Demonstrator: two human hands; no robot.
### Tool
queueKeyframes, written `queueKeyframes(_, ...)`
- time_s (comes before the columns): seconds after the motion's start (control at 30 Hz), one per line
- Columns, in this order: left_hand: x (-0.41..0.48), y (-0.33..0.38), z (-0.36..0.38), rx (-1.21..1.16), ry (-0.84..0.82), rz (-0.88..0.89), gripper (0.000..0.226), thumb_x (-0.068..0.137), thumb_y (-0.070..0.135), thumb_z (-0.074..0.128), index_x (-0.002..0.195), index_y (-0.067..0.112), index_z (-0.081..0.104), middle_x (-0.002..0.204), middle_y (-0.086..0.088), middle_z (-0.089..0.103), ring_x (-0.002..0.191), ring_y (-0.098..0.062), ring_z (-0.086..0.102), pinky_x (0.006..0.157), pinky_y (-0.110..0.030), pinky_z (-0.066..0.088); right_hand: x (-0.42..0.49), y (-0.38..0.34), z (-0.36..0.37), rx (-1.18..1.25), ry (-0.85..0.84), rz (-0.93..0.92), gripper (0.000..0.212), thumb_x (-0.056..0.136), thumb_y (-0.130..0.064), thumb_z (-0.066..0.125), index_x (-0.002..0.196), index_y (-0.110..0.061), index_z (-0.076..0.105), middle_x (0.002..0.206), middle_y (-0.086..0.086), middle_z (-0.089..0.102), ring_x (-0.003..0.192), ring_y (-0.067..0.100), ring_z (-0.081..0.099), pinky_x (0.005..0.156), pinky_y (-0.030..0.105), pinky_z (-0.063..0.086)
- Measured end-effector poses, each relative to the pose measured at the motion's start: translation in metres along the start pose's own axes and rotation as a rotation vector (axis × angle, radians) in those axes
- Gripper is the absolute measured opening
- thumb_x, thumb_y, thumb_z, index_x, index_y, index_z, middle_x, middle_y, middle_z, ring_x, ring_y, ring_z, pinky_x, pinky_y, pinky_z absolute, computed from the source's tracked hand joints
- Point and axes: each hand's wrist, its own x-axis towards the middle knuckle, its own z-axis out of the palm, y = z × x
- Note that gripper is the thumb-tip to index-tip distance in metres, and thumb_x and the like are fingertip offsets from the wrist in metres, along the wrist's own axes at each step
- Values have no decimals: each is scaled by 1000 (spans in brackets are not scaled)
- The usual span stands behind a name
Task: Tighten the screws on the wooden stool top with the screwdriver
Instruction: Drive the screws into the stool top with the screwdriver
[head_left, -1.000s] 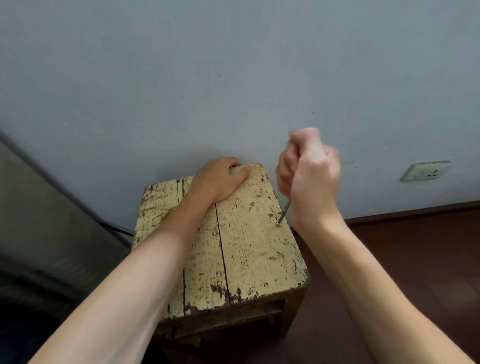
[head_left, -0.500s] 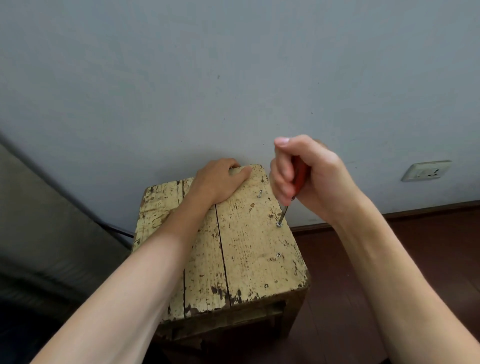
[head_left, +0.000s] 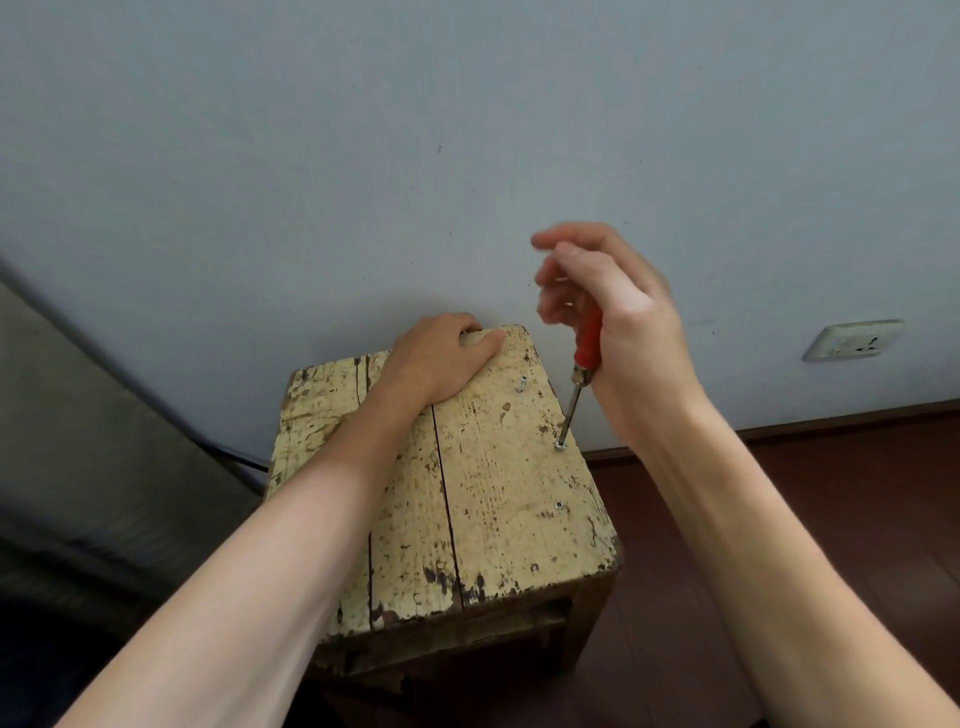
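Note:
The worn, cream-painted wooden stool top (head_left: 493, 493) stands against the wall. My left hand (head_left: 436, 358) grips its far edge, fingers curled over the back and thumb lying on top. My right hand (head_left: 623, 322) holds the red-handled screwdriver (head_left: 587, 338) nearly upright; its fingers are blurred and only loosely wrapped round the handle. The metal tip sits in a screw (head_left: 560, 446) near the right edge. A second screw (head_left: 559, 505) lies flush nearer me, and a third screw (head_left: 522, 384) sticks up farther back.
A pale blue-grey wall (head_left: 363, 156) rises directly behind the stool, with a socket (head_left: 852, 340) low on the right. Dark wooden floor (head_left: 831, 519) lies to the right. A grey slanted surface (head_left: 78, 441) and a dark cable (head_left: 239, 457) are on the left.
My right hand turned on the screwdriver, then loosened; its fingers now spread and more of the red handle shows. The tip stayed on the same screw. My left hand has not moved.

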Motion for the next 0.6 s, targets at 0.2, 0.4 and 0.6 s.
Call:
queueKeyframes(0.2, -2, 3, -4, 11, -47, 5, 67, 83, 81, 31, 116, 34, 67, 112, 6, 71, 101, -23, 65, 90, -43, 53, 4, -2, -21, 180, -458, 109, 46, 97, -9, 42, 123, -25, 77, 98, 10, 80, 74, 19, 72, 53, 25, 52)
queueKeyframes(0.4, -1, 0, -1, 12, -2, -6, 52, 87, 79, 38, 95, 35, 65, 93, 13, 65, 90, -19, 63, 76, -36, 47, 2, 0, -16, 57, -410, 116, 46, 97, -26, 41, 80, -18, 83, 37, -1, 44, 32, 14, 28, 42, 19, 28)
queueKeyframes(0.6, 2, -3, 1, 2, -1, 11, 57, 88, 78, 41, 112, 35, 69, 112, 10, 71, 102, -19, 64, 88, -39, 51, -10, 6, 14, 113, 246, 20, 57, 102, -33, 45, 47, -23, 52, 42, -9, 33, 36, 10, 26, 43, 18, 21)
